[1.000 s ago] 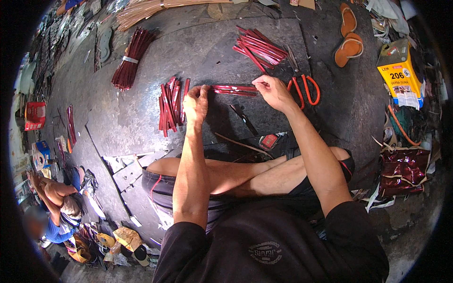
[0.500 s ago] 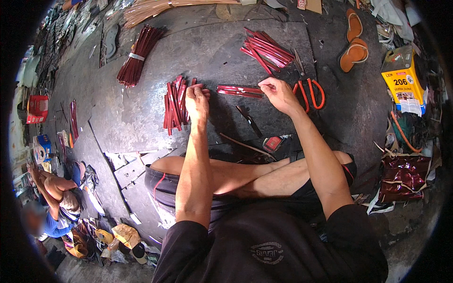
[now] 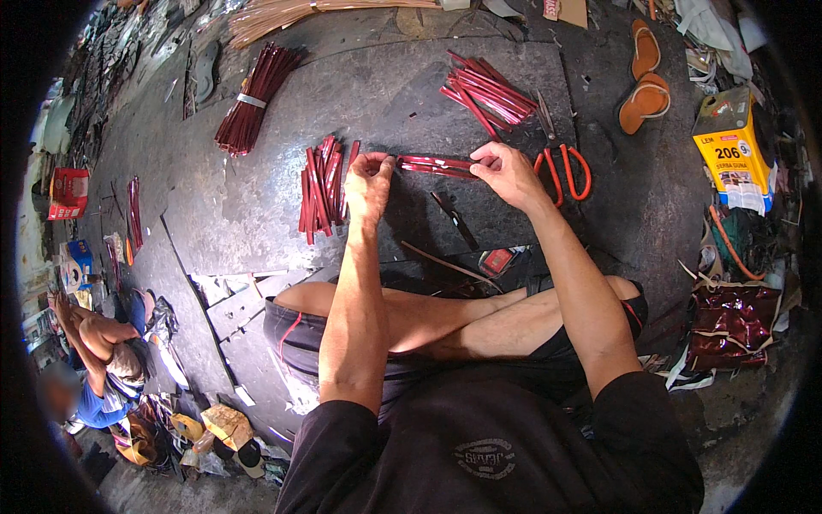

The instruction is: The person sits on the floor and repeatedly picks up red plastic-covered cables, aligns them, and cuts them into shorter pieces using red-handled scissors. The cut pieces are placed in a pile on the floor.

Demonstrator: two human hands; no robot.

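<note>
A few shiny dark-red strips (image 3: pixel 435 165) lie sideways in front of me, between my two hands. My right hand (image 3: pixel 511 177) pinches their right end. At the left end, the thumb and fingertips of my left hand (image 3: pixel 368 188) are closed together; the fingers cover what exactly they grip. Just left of that hand is a loose pile of similar red strips (image 3: pixel 318 188). Beyond my right hand rests another red pile (image 3: pixel 492 92). Orange-handled scissors (image 3: pixel 561 170) lie right of my right hand, blades pointing away.
A banded bundle of dark-red strips (image 3: pixel 255 103) lies at the far left. Nearer me are a dark narrow tool (image 3: pixel 454 220) and a thin tan strip (image 3: pixel 449 265). To the right stand orange sandals (image 3: pixel 644 103) and a yellow can (image 3: pixel 732 154). Another person (image 3: pixel 103 360) sits at left.
My left hand has moved right, from beside the left pile to the left end of the strips. My right hand stays pinched at their right end.
</note>
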